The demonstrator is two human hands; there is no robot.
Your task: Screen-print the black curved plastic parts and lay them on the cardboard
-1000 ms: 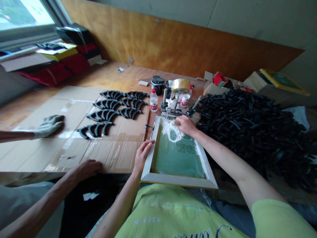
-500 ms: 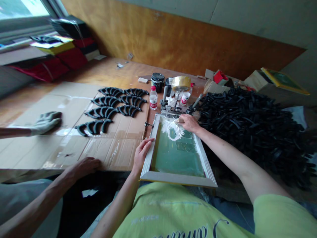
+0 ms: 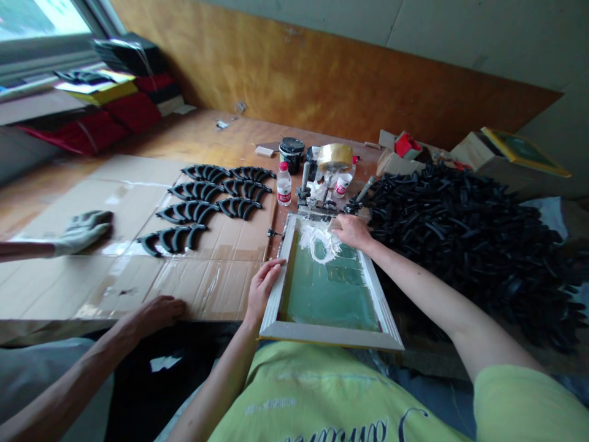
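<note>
Screen (image 3: 331, 288) at lower centre of the view, green mesh in a pale rim, near end just in front of the green shirt (image 3: 340, 393). Left hand (image 3: 264, 285) at its left rim: grip nearly closed, thumb and fingertips against the edge; how far the fingers reach beneath is hidden. Right hand (image 3: 352, 232) at the top right of the mesh: fingers bunched, grip closed on a small pale scraper (image 3: 335, 225), mostly covered by the hand. White paste (image 3: 324, 245) smeared around a ring shape at the far end of the mesh, beside the scraper. Clamp (image 3: 317, 212) along the screen's far end. Beyond it, near the centre: red-capped bottle (image 3: 284, 187), black tub (image 3: 291, 156), tape roll (image 3: 335, 157), cup (image 3: 342, 185). Left of centre: curved black parts in rows (image 3: 207, 196) on cardboard (image 3: 221, 276), which lies on the surface (image 3: 197, 132). Right side: large heap (image 3: 460, 245) of similar black parts. Second screen (image 3: 524, 150), yellow-rimmed, at upper right. Co-worker at left: gloved hand (image 3: 85, 232) resting on the cardboard; bare hand (image 3: 161, 312) at its near edge.
</note>
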